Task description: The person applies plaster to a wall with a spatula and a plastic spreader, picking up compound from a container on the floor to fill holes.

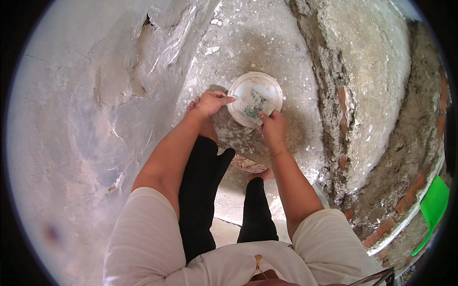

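Bucket [255, 75] at upper centre of frame, on floor [298, 62]. Flat plate [260, 97] within bucket's rim, right hand [274, 127] at plate's lower edge. Left hand [212, 102] at bucket's left side. Wall [86, 109] across frame's left; bricks [380, 232] lower right.

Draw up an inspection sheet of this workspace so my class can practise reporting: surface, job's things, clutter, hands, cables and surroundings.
Surface: rough, grey, white-flecked ground.
Job's things: round white container; thin, flat, grey piece with green mottling, over the container's opening.
Clutter: small white scraps scattered on the ground.
Hands: left hand at the container's left rim, exact grip unclear; right hand pinches the flat piece's near edge.
Cables: nothing seen.
Surroundings: smooth-to-creased pale grey surface at left; crumbling strip with exposed reddish bricks at right; bright green curved sheet at the far right edge.
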{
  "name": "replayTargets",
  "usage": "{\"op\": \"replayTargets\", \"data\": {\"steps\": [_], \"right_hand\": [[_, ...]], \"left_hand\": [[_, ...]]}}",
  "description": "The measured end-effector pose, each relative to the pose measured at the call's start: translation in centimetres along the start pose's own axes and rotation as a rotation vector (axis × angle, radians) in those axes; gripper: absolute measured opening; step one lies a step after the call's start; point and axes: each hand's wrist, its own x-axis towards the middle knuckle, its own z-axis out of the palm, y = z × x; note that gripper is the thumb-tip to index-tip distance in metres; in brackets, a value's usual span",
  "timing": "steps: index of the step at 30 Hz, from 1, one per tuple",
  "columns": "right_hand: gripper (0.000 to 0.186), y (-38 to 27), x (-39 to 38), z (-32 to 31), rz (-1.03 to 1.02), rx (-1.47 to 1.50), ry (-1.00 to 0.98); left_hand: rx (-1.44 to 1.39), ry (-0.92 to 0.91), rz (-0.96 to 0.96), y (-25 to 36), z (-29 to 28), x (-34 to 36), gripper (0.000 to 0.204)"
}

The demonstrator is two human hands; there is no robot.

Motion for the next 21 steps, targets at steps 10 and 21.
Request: {"op": "replayTargets", "data": {"steps": [10,21], "right_hand": [[0.025,-1.8,1.9,-2.3,-0.071,0.374,-0.188],[0.041,-11.0,-3.4,-0.3,-0.085,0.582,-0.412]], "left_hand": [[0.114,0.035,0.016,0.0,-0.1,-1.1,0.056],[0.270,0.387,0.139,3.6,1.5,-4.0,0.086]]}}
